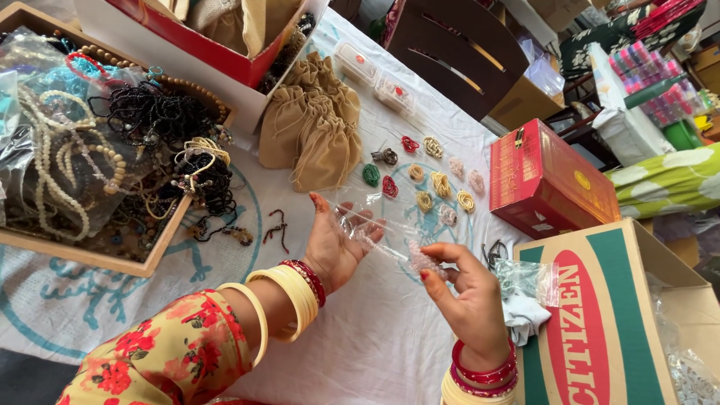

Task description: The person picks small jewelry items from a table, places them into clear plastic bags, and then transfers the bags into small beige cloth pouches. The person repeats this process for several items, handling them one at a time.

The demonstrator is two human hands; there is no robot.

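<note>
Clear plastic bag [367, 225], one, two hands: left hand [337, 244], right hand [465, 296]

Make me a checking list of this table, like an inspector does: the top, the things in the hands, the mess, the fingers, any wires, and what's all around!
Surface: white cloth with blue print covers the table.
Job's things: clear plastic bag held between both hands; pale pink bead bracelet at its lower end.
Clutter: wooden tray heaped with bead strings; tan drawstring pouches; rows of small coiled bracelets; red box; cardboard box.
Fingers: left hand grips the bag's top; right hand pinches the bracelet through the bag.
Cables: nothing seen.
Surroundings: dark chair; stacked colourful goods at the far right.
</note>
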